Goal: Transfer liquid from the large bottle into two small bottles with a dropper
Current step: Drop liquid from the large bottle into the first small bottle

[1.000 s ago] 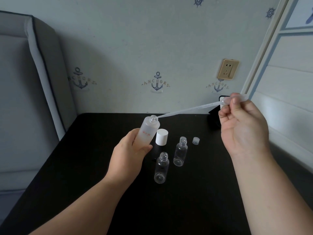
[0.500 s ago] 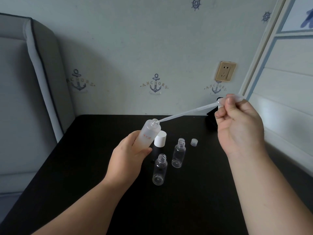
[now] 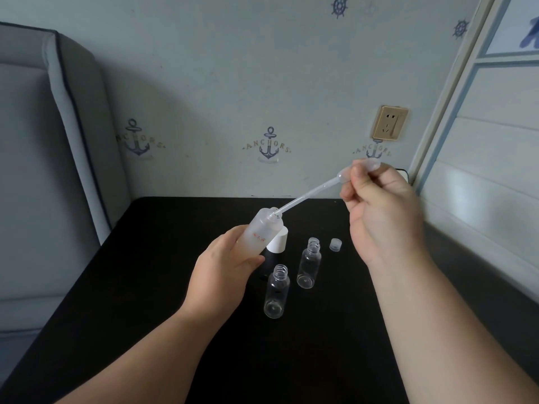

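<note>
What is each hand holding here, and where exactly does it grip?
The left hand grips the large bottle round its lower body. The right hand pinches the dropper at its bulb end, the tip in the bottle's mouth.

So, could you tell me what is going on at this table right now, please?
A person is drawing liquid for decanting. The left hand holds the frosted large bottle tilted above the black table, while the right hand pinches the bulb of the dropper, its tip in the bottle's mouth. Two small bottles stand uncapped and look empty; a white cap and a small clear cap lie nearby.
</note>
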Demonstrator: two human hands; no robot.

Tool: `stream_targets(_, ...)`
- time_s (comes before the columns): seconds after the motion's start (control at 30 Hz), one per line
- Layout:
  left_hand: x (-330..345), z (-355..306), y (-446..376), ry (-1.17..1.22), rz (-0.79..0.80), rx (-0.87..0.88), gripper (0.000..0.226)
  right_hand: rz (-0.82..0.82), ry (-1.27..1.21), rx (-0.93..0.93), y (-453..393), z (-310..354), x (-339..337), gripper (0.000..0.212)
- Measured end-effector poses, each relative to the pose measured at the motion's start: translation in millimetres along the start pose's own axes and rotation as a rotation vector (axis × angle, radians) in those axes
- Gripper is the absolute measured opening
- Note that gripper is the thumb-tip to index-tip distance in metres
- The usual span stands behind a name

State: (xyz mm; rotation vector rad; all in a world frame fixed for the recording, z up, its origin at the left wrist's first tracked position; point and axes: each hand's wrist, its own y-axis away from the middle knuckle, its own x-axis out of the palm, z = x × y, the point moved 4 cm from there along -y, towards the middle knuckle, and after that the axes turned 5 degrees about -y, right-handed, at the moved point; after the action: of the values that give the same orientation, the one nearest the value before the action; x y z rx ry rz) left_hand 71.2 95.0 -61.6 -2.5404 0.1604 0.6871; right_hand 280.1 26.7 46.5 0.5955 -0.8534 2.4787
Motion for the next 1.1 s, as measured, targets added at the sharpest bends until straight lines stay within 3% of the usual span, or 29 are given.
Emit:
stream_targets(0.2,1,3,0,-0.004,0.009,-0.001,0.046,0.016,0.091,0.027,6,-12,8,0.024)
stream_targets(0.37,2,6,-1,-0.009,0.003,0.005,0.045,0.045,0.131,0.047,11,-18,10,0.027)
stream_targets(0.83,5,10,-4,-0.046,-0.002,-0.004,0.051,0.047,-0.028,0.034,3,0,-8,0.012)
stream_targets(1.1,0,6,-3,-0.052,-0.019,0.018,0.056,-0.065,-0.101,0.026,3,9,-23,0.013)
